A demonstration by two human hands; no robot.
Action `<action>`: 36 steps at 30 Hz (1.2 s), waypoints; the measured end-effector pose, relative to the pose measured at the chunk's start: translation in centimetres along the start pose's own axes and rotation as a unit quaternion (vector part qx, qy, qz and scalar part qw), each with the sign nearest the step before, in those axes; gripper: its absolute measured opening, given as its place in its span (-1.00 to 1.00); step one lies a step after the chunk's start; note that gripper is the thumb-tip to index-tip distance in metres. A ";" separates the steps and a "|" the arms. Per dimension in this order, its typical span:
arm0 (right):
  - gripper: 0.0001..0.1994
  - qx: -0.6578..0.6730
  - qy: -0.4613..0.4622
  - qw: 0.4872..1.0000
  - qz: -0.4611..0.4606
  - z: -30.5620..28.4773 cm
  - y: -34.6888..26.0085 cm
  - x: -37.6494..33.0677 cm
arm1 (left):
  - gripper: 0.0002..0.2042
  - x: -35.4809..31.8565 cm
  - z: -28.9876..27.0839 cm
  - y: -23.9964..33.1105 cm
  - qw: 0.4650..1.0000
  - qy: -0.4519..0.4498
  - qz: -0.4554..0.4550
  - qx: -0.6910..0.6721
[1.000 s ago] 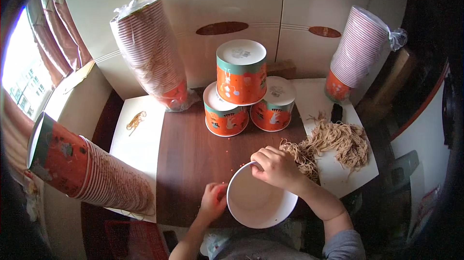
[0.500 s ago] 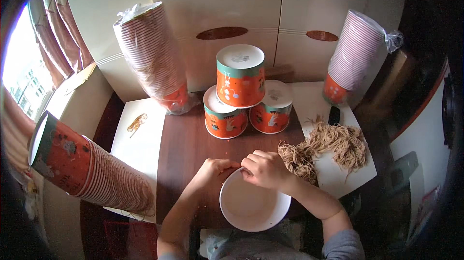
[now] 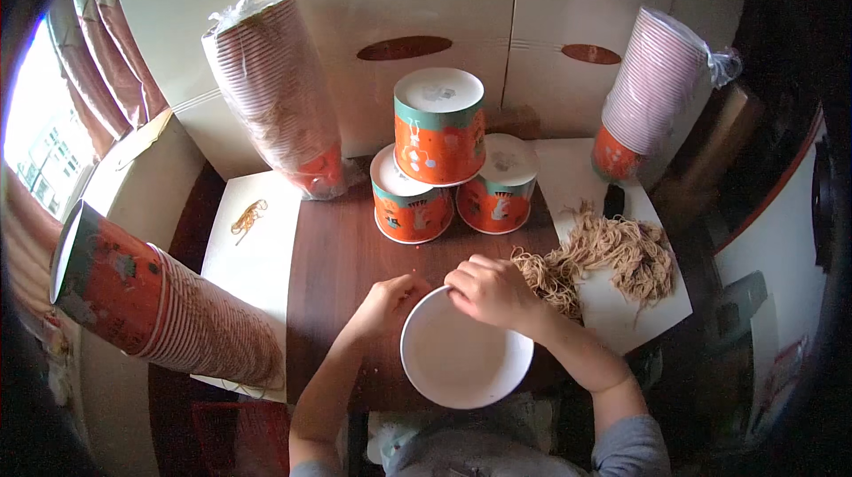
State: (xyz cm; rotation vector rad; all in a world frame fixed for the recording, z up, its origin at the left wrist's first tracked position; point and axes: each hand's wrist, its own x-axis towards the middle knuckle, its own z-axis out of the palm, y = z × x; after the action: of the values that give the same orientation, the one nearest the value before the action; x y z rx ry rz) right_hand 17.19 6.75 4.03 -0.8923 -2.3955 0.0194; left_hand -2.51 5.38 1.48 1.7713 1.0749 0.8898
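Observation:
A white round paper bowl (image 3: 461, 362) sits open side up at the near edge of the brown table (image 3: 342, 255). My right hand (image 3: 488, 289) grips its far rim, fingers curled over the edge. My left hand (image 3: 390, 299) rests at the bowl's left rim, fingers bent and touching it. Just right of my right hand lies a pile of tan rubber bands (image 3: 603, 255) on a white sheet.
Three orange-and-green lidded bowls (image 3: 439, 166) are stacked beyond my hands. Wrapped stacks of bowls stand at the back left (image 3: 275, 95), the back right (image 3: 652, 86) and lie at the near left (image 3: 151, 308). A few rubber bands (image 3: 248, 215) lie on the left sheet.
My left hand rose from the bowl's near left side to its far left rim. The bowl shifted slightly while my right hand stayed on its rim.

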 end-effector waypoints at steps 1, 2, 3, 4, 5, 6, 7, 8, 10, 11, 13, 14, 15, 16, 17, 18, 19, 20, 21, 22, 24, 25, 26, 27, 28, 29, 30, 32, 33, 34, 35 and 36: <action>-0.88 0.003 0.009 1.000 0.007 -0.3 0.3 0.0 | -0.88 0.0 0.0 -0.2 0.999 0.022 0.015 0.039; -0.89 0.005 0.018 1.000 0.015 -0.7 0.6 0.2 | -0.88 0.0 0.0 -0.9 0.999 0.018 0.015 0.038; -0.89 -0.002 0.016 0.999 0.030 -1.8 0.3 0.5 | -0.87 -0.2 -0.2 -1.6 0.993 0.039 0.046 0.103; -0.89 -0.001 0.015 0.999 0.032 -2.4 0.2 0.7 | -0.86 -0.5 -0.3 -2.0 0.981 0.058 0.078 0.167; -0.88 -0.005 0.035 0.999 0.026 -2.8 0.1 0.8 | -0.84 -0.8 -0.5 -2.4 0.979 0.065 0.038 0.188; -0.87 -0.011 0.054 0.998 0.021 -3.3 0.0 0.9 | -0.86 -1.0 -0.3 -2.5 0.975 0.097 0.024 0.197; -0.85 -0.019 0.057 0.998 0.018 -3.8 -0.1 0.9 | -0.87 -1.1 -0.1 -2.4 0.970 0.129 0.009 0.206; -0.85 -0.019 0.056 0.998 0.020 -4.0 -0.2 0.7 | -0.88 -1.2 -0.1 -2.2 0.965 0.138 -0.002 0.221; -0.84 -0.060 0.071 0.995 0.029 -4.1 -0.5 0.7 | -0.89 -1.5 -0.3 -3.1 0.948 0.157 0.021 0.274; -0.84 -0.058 0.071 0.995 0.027 -4.1 -0.7 0.7 | -0.89 -1.8 -0.3 -3.6 0.928 0.175 0.046 0.326; -0.83 -0.068 0.106 0.992 0.024 -4.0 -0.9 0.7 | -0.90 -2.4 0.7 -4.2 0.949 0.192 0.009 0.249; -0.83 -0.067 0.106 0.992 0.023 -4.1 -1.0 0.7 | -0.89 -3.0 1.0 -4.6 0.961 0.193 -0.007 0.196; -0.83 -0.074 0.110 0.991 0.027 -4.1 -1.2 0.7 | -0.87 -3.4 1.2 -5.1 0.971 0.170 -0.037 0.164; -0.82 -0.081 0.114 0.990 0.031 -4.2 -1.3 0.7 | -0.87 -4.1 1.5 -5.3 0.971 0.170 -0.037 0.164; -0.82 -0.080 0.115 0.990 0.031 -4.1 -1.3 0.8 | -0.86 -4.7 1.7 -5.3 0.980 0.149 -0.085 0.103; -0.84 -0.057 0.124 0.989 0.054 -3.9 -1.0 0.7 | -0.85 -5.0 2.0 -5.4 0.983 0.124 -0.131 0.039; -0.85 -0.033 0.133 0.988 0.076 -3.7 -0.8 0.6 | -0.81 -5.4 2.3 -5.8 0.984 0.127 -0.123 -0.025; -0.85 -0.037 0.135 0.987 0.077 -3.5 -0.5 0.6 | -0.79 -5.8 2.5 -5.6 0.972 0.159 -0.124 -0.119; -0.89 0.006 0.131 0.985 0.110 -3.3 -0.1 0.3 | -0.77 -6.0 2.7 -5.1 0.952 0.184 -0.123 -0.213; -0.91 0.049 0.128 0.980 0.142 -3.0 0.5 0.1 | -0.73 -6.4 2.5 -4.4 0.979 0.183 -0.043 -0.084; -0.92 0.112 0.097 0.973 0.175 -2.3 1.3 -0.6 | -0.72 -6.5 2.0 -3.0 0.944 0.208 -0.085 -0.242; -0.91 0.140 0.081 0.970 0.180 -2.2 1.3 -0.8 | -0.70 -7.0 1.7 -2.8 0.944 0.191 -0.086 -0.254; -0.90 0.160 0.041 0.966 0.201 -2.3 1.0 -1.1 | -0.70 -7.3 1.8 -2.6 0.946 0.185 -0.082 -0.254; -0.90 0.177 0.034 0.963 0.201 -1.9 1.0 -1.7 | -0.67 -7.5 2.0 -2.3 0.945 0.171 -0.076 -0.268; -0.90 0.195 0.027 0.960 0.201 -1.1 1.2 -2.3 | -0.64 -7.5 2.0 -1.9 0.944 0.157 -0.071 -0.281; -0.89 0.209 0.006 0.954 0.213 -0.9 1.2 -2.8 | -0.59 -7.6 1.8 -0.9 0.972 0.131 -0.059 -0.188; -0.88 0.246 -0.020 0.945 0.217 -1.1 1.2 -2.9 | -0.59 -7.8 1.6 -1.1 0.972 0.128 -0.055 -0.188; -0.83 0.355 -0.041 0.903 0.237 -0.9 1.7 -3.3 | -0.60 -9.0 1.2 -2.1 0.986 0.116 -0.062 -0.101; -0.81 0.369 -0.002 0.899 0.238 -0.1 3.1 -4.3 | -0.62 -8.9 1.5 -1.0 0.977 0.133 -0.090 -0.143; -0.84 0.398 -0.005 0.873 0.283 0.2 4.2 -4.7 | -0.62 -9.1 1.6 -0.4 0.977 0.131 -0.090 -0.144; -0.84 0.375 -0.002 0.867 0.329 0.0 5.3 -4.9 | -0.61 -9.3 1.6 0.1 0.975 0.149 -0.091 -0.137; -0.84 0.311 0.030 0.896 0.315 -0.1 6.6 -5.5 | -0.60 -9.4 1.7 0.4 0.973 0.165 -0.091 -0.131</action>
State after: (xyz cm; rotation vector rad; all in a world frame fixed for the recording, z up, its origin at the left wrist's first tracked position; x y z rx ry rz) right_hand 24.48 8.52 -0.08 -1.2534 -1.7521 0.9326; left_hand -4.46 -3.83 -0.10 1.3131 1.2428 1.1776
